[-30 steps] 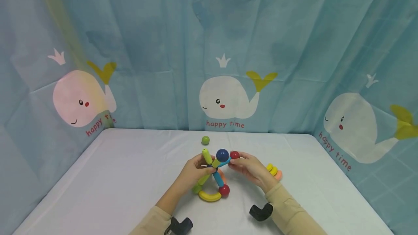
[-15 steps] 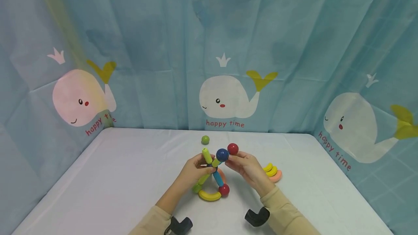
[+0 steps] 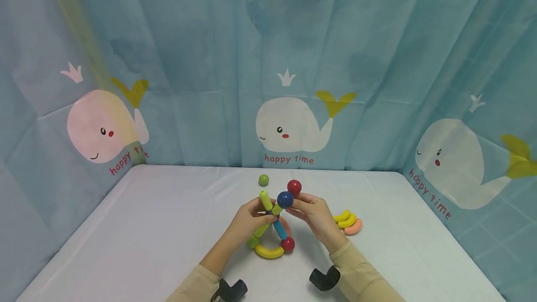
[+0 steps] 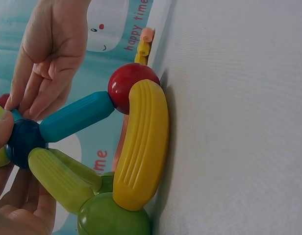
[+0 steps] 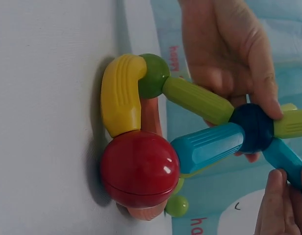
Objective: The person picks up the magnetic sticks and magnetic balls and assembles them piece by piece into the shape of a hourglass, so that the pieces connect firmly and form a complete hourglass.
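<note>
A ball-and-stick construction toy stands on the white table. Its base shows a yellow curved stick point(image 3: 269, 252), a red ball point(image 5: 140, 169) and a green ball point(image 4: 114, 215). A blue stick point(image 5: 209, 146) and lime sticks slope up from there to a dark blue ball point(image 5: 251, 127), which my left hand point(image 3: 247, 220) pinches between thumb and fingers. Above it rise a lime stick point(image 3: 265, 200) and another dark blue ball point(image 3: 285, 199). My right hand point(image 3: 316, 218) pinches an upper blue stick point(image 5: 284, 159), whose far end is hidden in the right wrist view. Beside those fingers is another red ball point(image 3: 294, 187).
A loose green ball point(image 3: 263, 180) lies behind the toy. To the right of my right hand, several yellow curved sticks point(image 3: 346, 221) lie against an orange curved stick point(image 3: 353, 227). A whale-print curtain point(image 3: 201, 59) hangs behind the table point(image 3: 126, 236).
My right hand has moved left, and the upper red ball has shifted left and up, closer to the upper dark blue ball. My left hand and the toy's base have stayed put.
</note>
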Action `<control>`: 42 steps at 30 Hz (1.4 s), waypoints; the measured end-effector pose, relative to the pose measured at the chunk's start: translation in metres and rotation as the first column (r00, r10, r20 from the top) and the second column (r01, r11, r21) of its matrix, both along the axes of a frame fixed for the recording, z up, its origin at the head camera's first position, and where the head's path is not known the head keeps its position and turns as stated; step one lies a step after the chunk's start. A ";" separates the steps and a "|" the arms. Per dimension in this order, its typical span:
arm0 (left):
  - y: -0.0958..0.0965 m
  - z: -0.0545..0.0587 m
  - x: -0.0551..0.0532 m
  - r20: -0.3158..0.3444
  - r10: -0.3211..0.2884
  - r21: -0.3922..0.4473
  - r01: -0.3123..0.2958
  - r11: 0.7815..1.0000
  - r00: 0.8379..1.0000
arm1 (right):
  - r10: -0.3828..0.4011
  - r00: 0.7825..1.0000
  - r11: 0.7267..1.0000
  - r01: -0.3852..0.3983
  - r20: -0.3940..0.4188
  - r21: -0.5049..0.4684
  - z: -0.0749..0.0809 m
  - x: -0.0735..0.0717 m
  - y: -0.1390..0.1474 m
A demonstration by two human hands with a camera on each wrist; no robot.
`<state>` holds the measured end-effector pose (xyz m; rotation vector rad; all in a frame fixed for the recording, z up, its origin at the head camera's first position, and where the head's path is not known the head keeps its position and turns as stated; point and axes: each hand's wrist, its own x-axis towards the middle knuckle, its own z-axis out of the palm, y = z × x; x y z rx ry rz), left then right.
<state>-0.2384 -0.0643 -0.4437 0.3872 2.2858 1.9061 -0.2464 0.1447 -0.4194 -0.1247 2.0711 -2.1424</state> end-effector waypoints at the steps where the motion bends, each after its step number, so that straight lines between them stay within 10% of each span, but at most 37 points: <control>1: 0.000 0.000 0.000 0.000 0.000 0.000 0.000 1.000 1.000 | -0.001 1.000 1.000 0.001 -0.004 0.003 0.000 -0.001 -0.001; 42: 0.003 0.003 0.003 -0.035 0.029 -0.009 -0.029 1.000 0.999 | -0.026 0.995 0.996 0.034 -0.098 0.086 -0.001 -0.007 -0.008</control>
